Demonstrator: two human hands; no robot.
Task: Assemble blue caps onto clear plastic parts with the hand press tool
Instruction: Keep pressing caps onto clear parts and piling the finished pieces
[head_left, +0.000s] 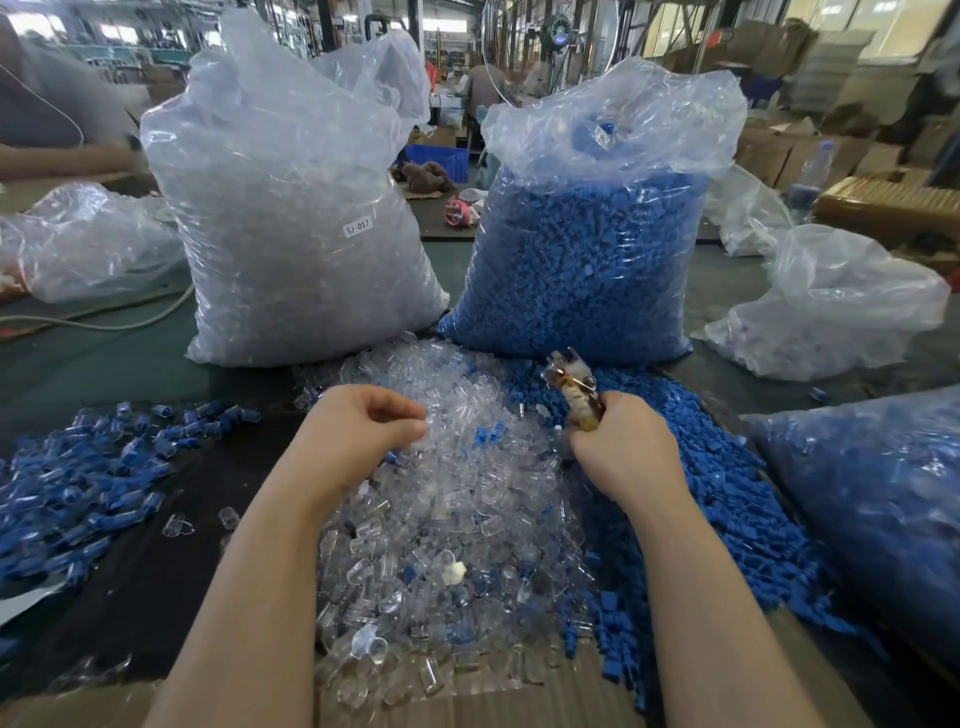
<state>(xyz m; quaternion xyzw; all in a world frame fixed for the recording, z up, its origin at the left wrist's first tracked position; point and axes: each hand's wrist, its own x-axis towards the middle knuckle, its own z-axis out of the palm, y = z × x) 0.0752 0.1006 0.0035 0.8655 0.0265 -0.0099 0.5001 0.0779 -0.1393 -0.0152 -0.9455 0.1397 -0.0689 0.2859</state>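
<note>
1. Right hand (621, 441): clenched round the handles of the small metal hand press tool with worn yellowish grips (574, 387). The tool's long axis runs up and away from the fist, leaning slightly left, with its head above the knuckles.
2. Left hand (363, 431): fingers curled downward, tips at or in the heap of clear plastic parts; whether they pinch a piece cannot be told.
3. Loose heap of small clear plastic parts (457, 499): lies between the two forearms, directly under the left fingertips. The left hand is the nearer one for picking.
4. Loose heap of small blue plastic caps (727, 483): spreads to the right of and beyond the right hand, touching the clear heap.
5. Judgement: the coming move turns on carrying a part rightward from the left hand to the tool head, which stands just beside it, up and to the right.
6. Pile of finished blue-capped clear pieces (78, 478): far left, well apart.
7. Tall clear bag of clear parts (301, 218) and tall clear bag of blue caps (587, 249): upright behind the heaps.
</note>
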